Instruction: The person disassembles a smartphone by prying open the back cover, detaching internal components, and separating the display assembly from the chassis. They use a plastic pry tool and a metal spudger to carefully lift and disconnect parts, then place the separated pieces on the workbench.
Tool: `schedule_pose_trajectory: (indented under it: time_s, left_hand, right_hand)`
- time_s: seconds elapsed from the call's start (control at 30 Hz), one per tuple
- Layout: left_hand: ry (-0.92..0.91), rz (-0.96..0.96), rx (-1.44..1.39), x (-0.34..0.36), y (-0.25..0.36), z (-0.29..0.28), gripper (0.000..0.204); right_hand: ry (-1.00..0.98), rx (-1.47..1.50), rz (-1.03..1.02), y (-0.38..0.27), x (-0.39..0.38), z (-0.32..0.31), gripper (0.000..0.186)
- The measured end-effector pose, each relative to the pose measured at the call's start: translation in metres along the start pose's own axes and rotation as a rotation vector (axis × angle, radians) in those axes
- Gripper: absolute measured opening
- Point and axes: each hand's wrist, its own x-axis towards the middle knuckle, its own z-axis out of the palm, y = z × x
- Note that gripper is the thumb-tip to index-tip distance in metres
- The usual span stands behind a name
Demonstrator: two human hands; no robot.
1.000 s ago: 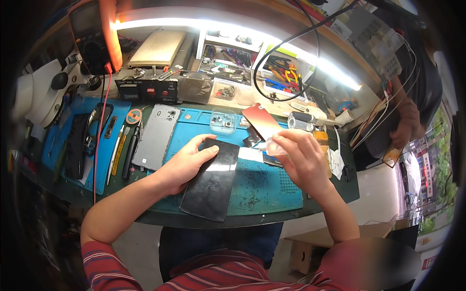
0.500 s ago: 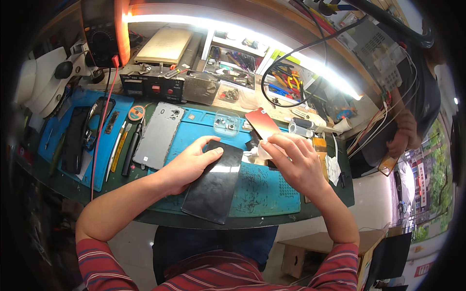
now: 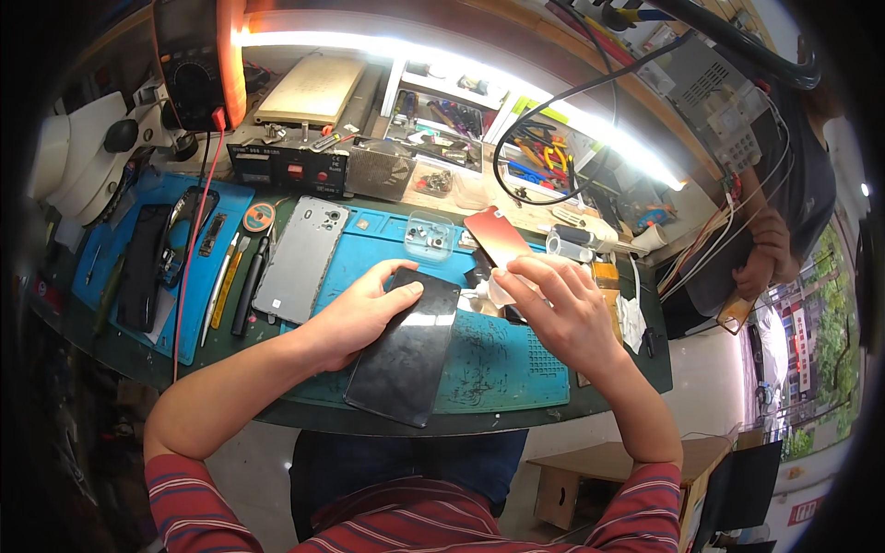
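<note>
Under your left thumb: a black, glossy, rectangular phone-like slab (image 3: pixel 403 355), gripped at its upper left edge by your left hand (image 3: pixel 364 309). Thumb lies flat on the face; the fingers beneath are mostly hidden. Slab tilted, its lower end toward you; whether it touches the blue silicone work mat (image 3: pixel 498 364) below cannot be told.

Just right of that grip, apart from the slab's face, your right hand (image 3: pixel 572 309) pinches a small, translucent white piece (image 3: pixel 501 292) between thumb and fingers; its exact form is partly covered by them.

Just beyond your right fingertips: a red-to-gold, glossy rectangular panel (image 3: pixel 498 237), slanted. Beyond the slab's top end: a clear plastic square box (image 3: pixel 430 238) containing small parts. Left of your left grip: a grey, flat phone back cover (image 3: pixel 300 263), then a slim black pen-shaped tool (image 3: pixel 251 288). Right of your right hand: a crumpled white tissue (image 3: pixel 632 324). Well apart, farther right: another person's hand (image 3: pixel 758 272).
</note>
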Motion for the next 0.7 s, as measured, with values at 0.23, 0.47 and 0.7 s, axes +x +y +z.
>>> schedule_pose_trajectory:
  time_s: [0.23,0.47,0.7]
  left_hand:
    - [-0.011,-0.002,0.004,0.000,0.000,-0.001,0.048]
    - [-0.035,0.135,0.097,0.003,-0.009,0.000,0.049]
    - [0.010,0.107,0.311,0.003,-0.013,-0.002,0.050]
  right_hand:
    - [0.009,0.023,0.016,0.001,-0.003,0.001,0.048]
    - [0.035,0.069,0.066,0.005,-0.009,0.004,0.047]
    - [0.029,0.162,0.115,0.001,-0.011,0.010,0.049]
